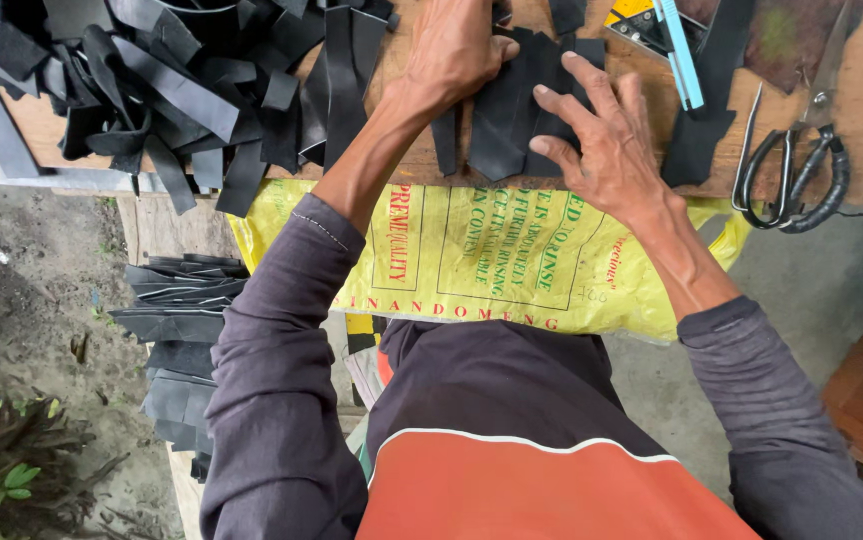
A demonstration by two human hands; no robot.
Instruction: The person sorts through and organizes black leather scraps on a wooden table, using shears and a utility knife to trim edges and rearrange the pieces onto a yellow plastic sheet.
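Two hands (457,50) — one pair of scissors (792,165), one yellow sack (482,260) — rubber strips (182,90) uncountable.

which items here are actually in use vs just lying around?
In use:
- left hand and right hand, both flat on the black cut pieces

Lying about:
- scissors
- pile of black strips
- stacked black sheets
- yellow sack
- blue tool

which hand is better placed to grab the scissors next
Right, probably: the right hand lies flat on the black pieces, nearer the scissors at the table's right; the left hand presses farther away.
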